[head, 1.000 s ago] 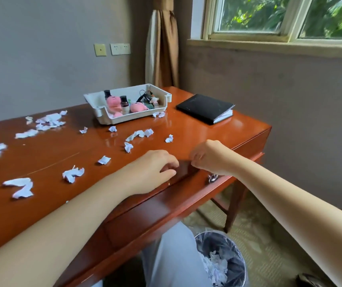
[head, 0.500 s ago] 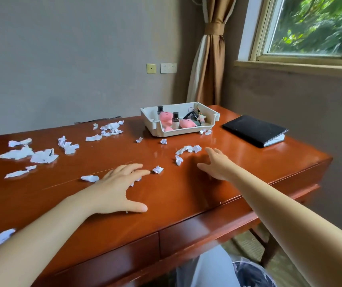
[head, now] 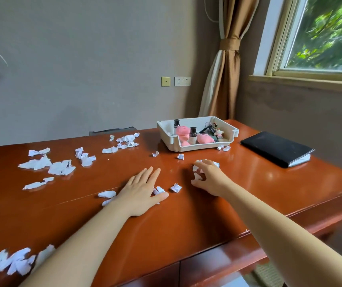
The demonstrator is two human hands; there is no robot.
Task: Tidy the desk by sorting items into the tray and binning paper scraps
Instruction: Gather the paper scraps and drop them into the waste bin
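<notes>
1. Far left of the tray (head: 167, 137), scraps (head: 47, 165) lie all over the desk (head: 186, 224) in loose white heaps. None of these are binned, and that looks like the bulk of the job left.
2. The left hand (head: 140, 191) is front-left of the tray. It lies flat on the wood with fingers straight and grips nothing. One scrap (head: 158, 190) sits in the fork of thumb and forefinger.
3. The right hand (head: 209, 179) is just in front of the tray, fingers curled round a few scraps. I'd call that gathering under way.
4. The tray already holds bottles (head: 192, 134), pink toys (head: 204, 138) and keys (head: 208, 129), so the sorting looks mostly done. Two scraps lie against its front-right corner.
5. Right of the tray, a notebook (head: 275, 149) lies out on the desk. I can't tell whether it belongs in the tray.
6. No bin is in view.
</notes>
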